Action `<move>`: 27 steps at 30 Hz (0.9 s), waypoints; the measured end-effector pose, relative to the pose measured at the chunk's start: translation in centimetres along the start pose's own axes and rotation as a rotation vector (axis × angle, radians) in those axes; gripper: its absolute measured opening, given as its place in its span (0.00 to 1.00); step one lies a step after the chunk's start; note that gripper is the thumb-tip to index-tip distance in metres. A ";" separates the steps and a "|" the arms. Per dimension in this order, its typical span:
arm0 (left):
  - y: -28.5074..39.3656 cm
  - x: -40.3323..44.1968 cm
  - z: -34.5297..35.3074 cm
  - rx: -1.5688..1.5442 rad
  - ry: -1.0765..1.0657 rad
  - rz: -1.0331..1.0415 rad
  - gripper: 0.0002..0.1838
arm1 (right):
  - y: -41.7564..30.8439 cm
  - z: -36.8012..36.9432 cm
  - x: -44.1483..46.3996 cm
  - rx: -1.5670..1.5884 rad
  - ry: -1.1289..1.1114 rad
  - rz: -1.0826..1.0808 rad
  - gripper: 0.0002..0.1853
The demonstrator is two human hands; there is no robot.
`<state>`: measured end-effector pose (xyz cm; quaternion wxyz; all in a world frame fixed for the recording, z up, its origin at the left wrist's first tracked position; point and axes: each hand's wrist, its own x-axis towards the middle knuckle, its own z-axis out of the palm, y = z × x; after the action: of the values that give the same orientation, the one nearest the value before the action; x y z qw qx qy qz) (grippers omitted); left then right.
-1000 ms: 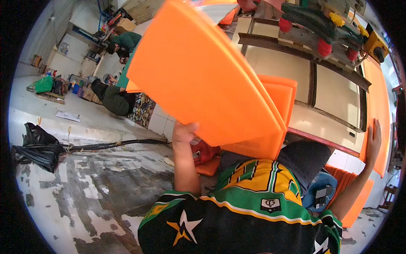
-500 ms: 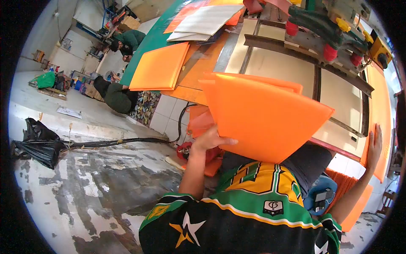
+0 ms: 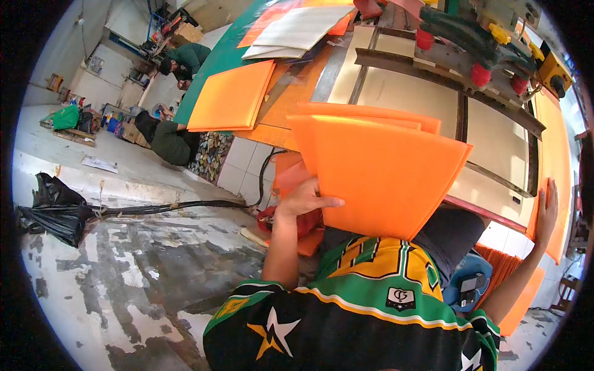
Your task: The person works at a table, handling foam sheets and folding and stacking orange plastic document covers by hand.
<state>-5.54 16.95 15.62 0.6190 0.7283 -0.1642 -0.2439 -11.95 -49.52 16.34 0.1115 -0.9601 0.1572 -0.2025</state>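
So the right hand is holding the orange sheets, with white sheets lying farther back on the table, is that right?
Wrong hand: the head view shows the left hand holding the orange sheets; the white sheets do lie farther back on the table.

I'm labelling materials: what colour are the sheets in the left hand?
The sheets are bright orange, clearest in the head view.

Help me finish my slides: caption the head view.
The left hand grips layered orange sheets while the right hand rests on orange material at the side.
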 end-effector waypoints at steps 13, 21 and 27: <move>4.8 -1.0 -3.1 0.238 0.588 -0.132 0.21 | 0.6 0.3 0.1 -0.004 0.018 -0.008 0.25; 0.9 -0.2 -2.1 0.236 0.499 -0.006 0.27 | 1.3 0.4 0.1 -0.024 0.007 -0.005 0.25; 6.0 0.3 0.8 0.612 0.491 -0.169 0.31 | -0.6 -0.3 0.0 -0.055 0.004 0.030 0.26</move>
<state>-5.36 15.06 21.42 0.3720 0.9266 -0.0158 -0.0524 -11.92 -49.01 16.81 0.0877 -0.9600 0.1774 -0.1981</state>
